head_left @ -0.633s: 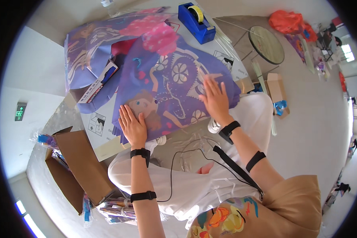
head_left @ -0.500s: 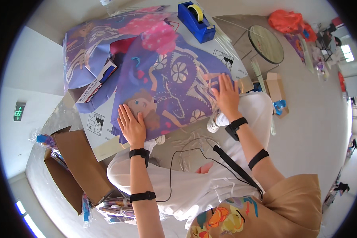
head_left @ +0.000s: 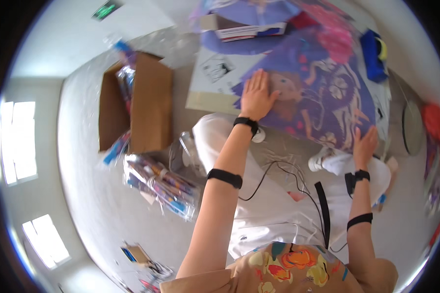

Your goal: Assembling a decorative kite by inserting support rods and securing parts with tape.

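Head view | purple printed sheet [head_left: 318,93]: on counter [head_left: 200,100], left of and nearer than blue tape dispenser [head_left: 374,58] | left hand [head_left: 257,100]: fingers flat, released, on end farthest from dispenser | right hand [head_left: 365,145]: at edge nearer than dispenser, pinch cannot be told | handling, judged: light, limp, slick, crease-prone; hold by opposite edges

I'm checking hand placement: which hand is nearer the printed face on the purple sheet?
The left hand, flat on the purple sheet beside the face; the right hand is by the sheet's right edge.
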A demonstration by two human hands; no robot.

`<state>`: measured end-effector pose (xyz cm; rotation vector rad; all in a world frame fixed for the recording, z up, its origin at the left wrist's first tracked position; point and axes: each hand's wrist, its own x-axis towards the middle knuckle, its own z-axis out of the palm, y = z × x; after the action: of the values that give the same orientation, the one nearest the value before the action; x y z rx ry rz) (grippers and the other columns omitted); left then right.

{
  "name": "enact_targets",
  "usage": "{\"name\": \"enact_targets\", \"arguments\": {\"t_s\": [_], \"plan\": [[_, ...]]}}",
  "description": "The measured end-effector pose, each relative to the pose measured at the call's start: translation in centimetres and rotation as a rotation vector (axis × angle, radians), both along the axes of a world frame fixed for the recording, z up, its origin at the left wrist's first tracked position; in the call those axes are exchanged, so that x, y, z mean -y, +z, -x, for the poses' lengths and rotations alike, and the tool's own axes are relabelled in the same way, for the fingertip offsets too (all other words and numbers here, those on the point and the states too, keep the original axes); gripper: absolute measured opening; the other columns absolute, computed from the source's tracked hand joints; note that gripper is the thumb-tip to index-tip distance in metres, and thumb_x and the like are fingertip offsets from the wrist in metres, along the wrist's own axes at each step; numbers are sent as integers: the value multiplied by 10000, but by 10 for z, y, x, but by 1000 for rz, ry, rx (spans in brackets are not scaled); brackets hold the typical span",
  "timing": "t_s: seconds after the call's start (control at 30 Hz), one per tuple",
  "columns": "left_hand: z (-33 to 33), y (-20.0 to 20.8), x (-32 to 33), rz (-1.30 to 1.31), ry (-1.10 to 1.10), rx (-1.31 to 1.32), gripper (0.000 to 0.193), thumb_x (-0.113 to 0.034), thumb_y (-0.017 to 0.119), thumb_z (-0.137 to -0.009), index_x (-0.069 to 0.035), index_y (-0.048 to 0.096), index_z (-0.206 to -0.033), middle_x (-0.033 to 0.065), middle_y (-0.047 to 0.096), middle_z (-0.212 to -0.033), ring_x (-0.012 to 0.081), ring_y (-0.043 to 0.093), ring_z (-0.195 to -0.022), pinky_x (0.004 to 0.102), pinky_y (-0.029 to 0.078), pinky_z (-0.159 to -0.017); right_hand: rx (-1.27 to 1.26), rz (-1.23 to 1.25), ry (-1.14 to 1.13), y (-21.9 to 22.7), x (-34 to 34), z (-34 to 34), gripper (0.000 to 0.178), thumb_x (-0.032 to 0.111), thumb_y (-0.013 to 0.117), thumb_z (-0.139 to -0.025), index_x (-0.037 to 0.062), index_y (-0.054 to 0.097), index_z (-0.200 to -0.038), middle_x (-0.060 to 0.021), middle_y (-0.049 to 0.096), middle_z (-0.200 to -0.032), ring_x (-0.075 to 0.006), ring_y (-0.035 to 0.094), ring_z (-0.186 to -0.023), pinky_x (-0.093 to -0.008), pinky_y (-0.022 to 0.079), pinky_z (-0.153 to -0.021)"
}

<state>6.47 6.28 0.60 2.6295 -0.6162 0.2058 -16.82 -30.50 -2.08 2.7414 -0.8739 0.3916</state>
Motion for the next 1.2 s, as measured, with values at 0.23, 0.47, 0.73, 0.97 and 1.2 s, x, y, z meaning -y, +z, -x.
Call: {"name": "enact_targets", "arguments": {"t_s": [0.23, 0.47, 0.73, 0.97, 1.2], "plan": [[3, 137, -181, 939, 285, -117, 355, -250, 538, -991, -1, 619, -1231, 145, 705, -1072, 209, 678, -967, 324, 523, -823, -79, -66, 29, -11, 1, 0, 733, 544, 444, -989, -21, 364, -1448, -198, 409, -1477, -337, 386, -1376, -494, 322, -1110], [95, -69, -330, 651, 589, -250, 157, -109, 666, -855, -3, 709, -963, 111, 728, -876, 199, 686, -821, 309, 524, -756, 472, -628, 167, 25, -1, 0, 632, 416, 433, -1036, -73, 375, -1432, -244, 417, -1468, -341, 429, -1345, -408, 329, -1113], [113, -175, -261, 475, 710, -365, 198, -57, 634, -829, 11, 689, -1007, 148, 724, -918, 271, 704, -833, 371, 543, -742, 423, -2823, 97, 164, -248, -11, 882, 674, 210, -963, -48, 359, -1448, -232, 430, -1462, -340, 402, -1376, -454, 319, -1151], [92, -162, -229, 167, 599, -371, 148, -159, 587, -860, -34, 664, -852, 154, 704, -821, 339, 683, -774, 441, 521, -668, 310, -2727, 117, 178, -259, 1, 869, 683, 177, -968, 8, 269, -1508, -199, 361, -1522, -317, 321, -1429, -448, 283, -1164], [96, -160, -229, 63, 619, -409, 145, -168, 561, -861, -62, 656, -833, 149, 699, -814, 367, 670, -777, 460, 506, -632, 285, -2646, 20, 172, -259, 12, 863, 681, 181, -971, 13, 266, -1511, -190, 353, -1527, -295, 301, -1439, -443, 251, -1173]]}}
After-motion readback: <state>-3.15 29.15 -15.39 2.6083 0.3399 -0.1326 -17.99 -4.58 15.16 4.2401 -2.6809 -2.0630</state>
